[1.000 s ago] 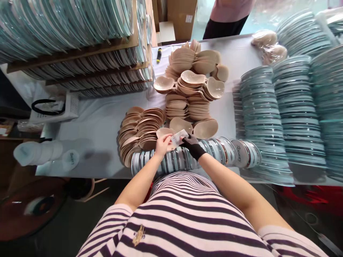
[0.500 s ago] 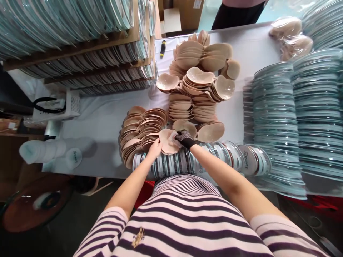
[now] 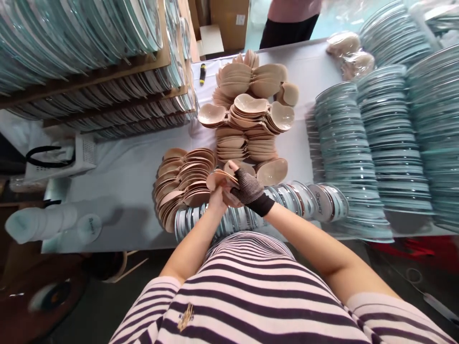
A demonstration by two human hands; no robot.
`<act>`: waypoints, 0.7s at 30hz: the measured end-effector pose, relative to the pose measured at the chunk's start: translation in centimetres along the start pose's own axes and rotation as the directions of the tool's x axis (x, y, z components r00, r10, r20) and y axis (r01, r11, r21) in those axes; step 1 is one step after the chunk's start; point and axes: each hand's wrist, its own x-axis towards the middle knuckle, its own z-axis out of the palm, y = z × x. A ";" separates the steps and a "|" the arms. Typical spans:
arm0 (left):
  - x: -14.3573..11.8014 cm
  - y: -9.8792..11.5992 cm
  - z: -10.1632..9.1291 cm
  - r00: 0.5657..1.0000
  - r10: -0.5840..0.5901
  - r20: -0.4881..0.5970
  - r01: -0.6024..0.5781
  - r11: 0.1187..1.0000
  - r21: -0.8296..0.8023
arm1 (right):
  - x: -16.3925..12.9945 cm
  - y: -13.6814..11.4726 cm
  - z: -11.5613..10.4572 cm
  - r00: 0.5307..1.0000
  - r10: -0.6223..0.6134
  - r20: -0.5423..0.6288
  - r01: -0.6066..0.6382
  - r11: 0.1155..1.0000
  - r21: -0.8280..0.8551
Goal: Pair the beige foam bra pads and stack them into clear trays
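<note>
Between my two hands is a beige stick-on bra [image 3: 217, 178], tilted so that a cup's rim shows. From below, my left hand [image 3: 218, 199] grips it with bare fingers. My right hand [image 3: 248, 185], in a dark dotted half-finger glove, closes on its other side and hides part of it. Just left of the hands stand rows of nested beige bra cups [image 3: 195, 169]. A loose pair of cups [image 3: 272, 172] lies right behind my right hand. Under my forearms runs a row of round clear plastic cases [image 3: 233, 217], some with printed lettering.
More stacked bras [image 3: 247, 112] cover the table's middle. Tall stacks of clear plastic shells [image 3: 347, 153] stand at right, and filled racks [image 3: 107, 71] at upper left. A black-and-yellow tool [image 3: 202, 74] and a white basket [image 3: 86, 150] lie beyond. Another person [image 3: 290, 28] stands across the table.
The bra has gone from lying nearly flat, cup upward, to tilted. My left hand has moved beneath it and my right hand has turned over its side. The view has shifted to the right.
</note>
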 end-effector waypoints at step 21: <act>0.9 -9.8 12.5 0.566 -0.166 0.807 -0.812 0.056 0.581 | -29.7 8.5 -7.9 0.263 0.415 -0.871 -0.685 0.716 0.135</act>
